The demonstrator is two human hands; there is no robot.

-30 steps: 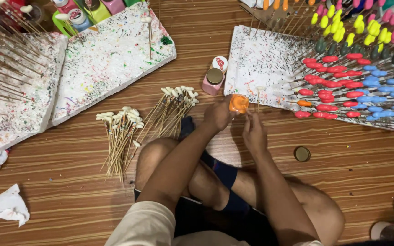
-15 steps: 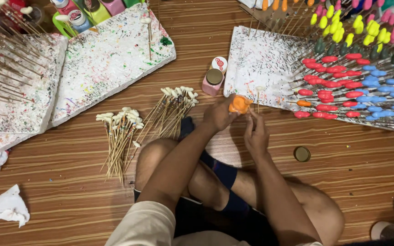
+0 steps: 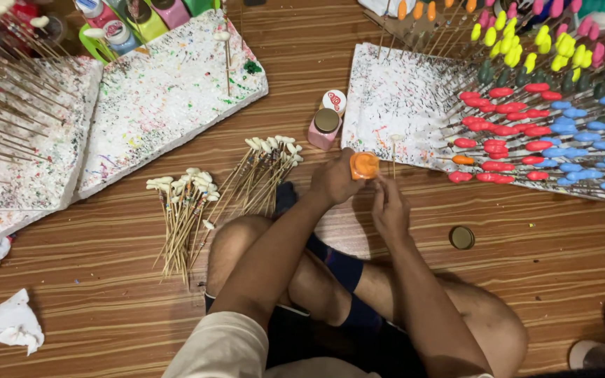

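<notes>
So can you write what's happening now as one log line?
left hand: holds orange paint jar | right hand: holds white-tipped stick upright beside jar | painted sticks: stuck in foam board

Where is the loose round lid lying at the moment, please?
In the head view, the lid lies on the wooden floor, to the right of the right hand and below the foam board.

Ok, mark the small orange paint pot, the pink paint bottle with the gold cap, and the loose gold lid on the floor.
Small orange paint pot (image 3: 364,165), head view, orange top.
Pink paint bottle with gold cap (image 3: 326,121), head view, its cap.
Loose gold lid (image 3: 462,237), head view, centre.
</notes>
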